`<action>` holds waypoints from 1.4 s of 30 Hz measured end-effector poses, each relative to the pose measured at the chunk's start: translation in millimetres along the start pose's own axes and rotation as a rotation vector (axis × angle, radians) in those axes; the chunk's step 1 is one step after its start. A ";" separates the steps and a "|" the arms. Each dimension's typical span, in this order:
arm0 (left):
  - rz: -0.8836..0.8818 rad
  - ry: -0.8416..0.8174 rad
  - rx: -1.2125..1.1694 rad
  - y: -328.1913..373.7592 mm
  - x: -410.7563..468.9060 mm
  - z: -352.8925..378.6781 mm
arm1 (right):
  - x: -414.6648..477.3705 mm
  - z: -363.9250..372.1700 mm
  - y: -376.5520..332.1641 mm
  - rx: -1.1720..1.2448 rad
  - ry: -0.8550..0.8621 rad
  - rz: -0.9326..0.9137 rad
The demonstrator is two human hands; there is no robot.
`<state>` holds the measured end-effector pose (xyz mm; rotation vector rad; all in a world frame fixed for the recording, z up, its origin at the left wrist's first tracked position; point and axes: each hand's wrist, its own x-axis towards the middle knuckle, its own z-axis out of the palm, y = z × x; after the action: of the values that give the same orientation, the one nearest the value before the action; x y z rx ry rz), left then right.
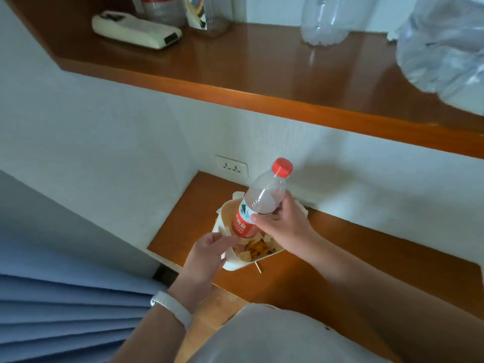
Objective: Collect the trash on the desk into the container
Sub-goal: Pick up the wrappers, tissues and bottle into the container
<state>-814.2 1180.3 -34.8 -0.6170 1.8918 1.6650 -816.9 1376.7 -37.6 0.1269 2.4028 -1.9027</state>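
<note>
A white container point(227, 209) sits on the lower wooden desk point(340, 247), holding orange scraps and crumpled paper point(258, 248). My right hand point(284, 222) grips an empty clear plastic bottle point(262, 199) with a red cap and red label; the bottle stands tilted with its base inside the container. My left hand point(209, 251) holds the container's near-left rim, with the fingers around its edge. A thin wooden stick point(258, 267) lies on the desk just in front of the container.
A raised wooden shelf point(262, 82) runs above the desk, carrying a white device point(136, 31), a clear acrylic holder point(207, 14), a large empty bottle point(324, 19) and a clear plastic bag point(442, 48). A wall socket point(231, 167) sits behind the container. Blue curtain point(65, 315) hangs at left.
</note>
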 end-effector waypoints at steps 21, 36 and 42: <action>0.108 0.113 -0.025 -11.5 10.0 -50.2 | 1.6 -9.4 5.2 -0.168 -0.204 0.062; 0.072 0.151 -0.102 -16.0 10.2 -59.0 | 10.8 -11.0 129.8 -0.940 -0.414 0.177; 0.009 0.252 -0.116 -29.4 7.4 -65.8 | 21.6 41.9 161.1 -0.982 -0.355 0.116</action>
<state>-806.9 1111.3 -55.6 -0.9036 1.9802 1.7822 -820.3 1373.1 -205.4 -0.1196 2.6546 -0.4825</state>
